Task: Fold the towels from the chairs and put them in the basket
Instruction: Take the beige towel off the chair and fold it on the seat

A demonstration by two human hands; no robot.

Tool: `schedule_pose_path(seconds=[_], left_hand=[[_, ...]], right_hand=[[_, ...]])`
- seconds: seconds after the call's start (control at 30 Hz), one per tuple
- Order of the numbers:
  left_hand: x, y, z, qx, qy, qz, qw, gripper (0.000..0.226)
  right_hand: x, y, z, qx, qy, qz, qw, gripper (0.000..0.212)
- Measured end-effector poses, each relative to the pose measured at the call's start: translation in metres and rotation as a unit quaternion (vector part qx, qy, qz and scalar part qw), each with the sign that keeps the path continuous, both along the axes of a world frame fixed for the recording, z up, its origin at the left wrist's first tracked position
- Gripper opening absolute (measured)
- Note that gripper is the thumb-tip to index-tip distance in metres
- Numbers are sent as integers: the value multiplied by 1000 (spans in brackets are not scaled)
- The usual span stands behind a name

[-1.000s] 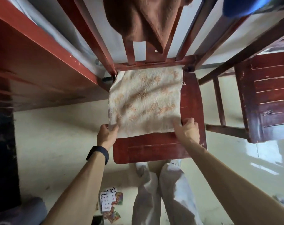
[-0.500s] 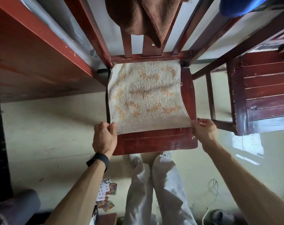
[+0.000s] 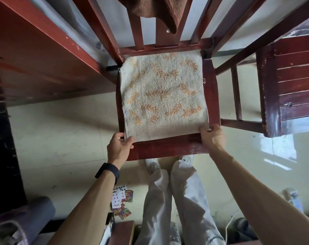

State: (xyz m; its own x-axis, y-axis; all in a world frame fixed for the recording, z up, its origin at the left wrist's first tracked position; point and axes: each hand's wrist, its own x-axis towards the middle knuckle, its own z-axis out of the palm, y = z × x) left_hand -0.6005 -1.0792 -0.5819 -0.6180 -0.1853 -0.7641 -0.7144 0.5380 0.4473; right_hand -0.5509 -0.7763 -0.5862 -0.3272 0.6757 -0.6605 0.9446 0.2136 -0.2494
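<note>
A cream towel with an orange pattern lies spread flat on the seat of a red wooden chair. My left hand pinches the towel's near left corner. My right hand pinches its near right corner. A brown towel hangs over the chair's backrest, above the seat. No basket is in view.
A second dark red chair stands to the right. A red wooden table edge runs along the left. Playing cards lie on the pale floor by my legs. A grey roll is at bottom left.
The towel has been pulled wider and flatter across the seat. My right hand moved out to the near right corner; my left hand kept the near left corner.
</note>
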Motion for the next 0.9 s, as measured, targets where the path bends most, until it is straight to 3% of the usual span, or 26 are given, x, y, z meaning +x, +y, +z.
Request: schedule_pose_path(seconds=[0.1, 0.2, 0.37, 0.53, 0.73, 0.9], left_hand=[[3, 1, 2, -21, 22, -25, 999, 19], [4, 2, 0, -22, 31, -18, 999, 25], [2, 3, -1, 34, 3, 108, 994, 13], [-4, 1, 2, 70, -4, 203, 977, 17], [-6, 0, 5, 61, 15, 164, 984, 18], [-6, 1, 7, 57, 17, 145, 988, 23]], right_hand=[[-5, -6, 1, 27, 9, -15, 999, 46], [-10, -6, -1, 15, -8, 5, 1000, 40], [-18, 2, 3, -13, 22, -21, 999, 21], [-10, 12, 16, -105, 109, -99, 983, 29], [-1, 29, 26, -310, 98, -229, 917, 21], [2, 36, 20, -310, 79, -192, 928, 29]])
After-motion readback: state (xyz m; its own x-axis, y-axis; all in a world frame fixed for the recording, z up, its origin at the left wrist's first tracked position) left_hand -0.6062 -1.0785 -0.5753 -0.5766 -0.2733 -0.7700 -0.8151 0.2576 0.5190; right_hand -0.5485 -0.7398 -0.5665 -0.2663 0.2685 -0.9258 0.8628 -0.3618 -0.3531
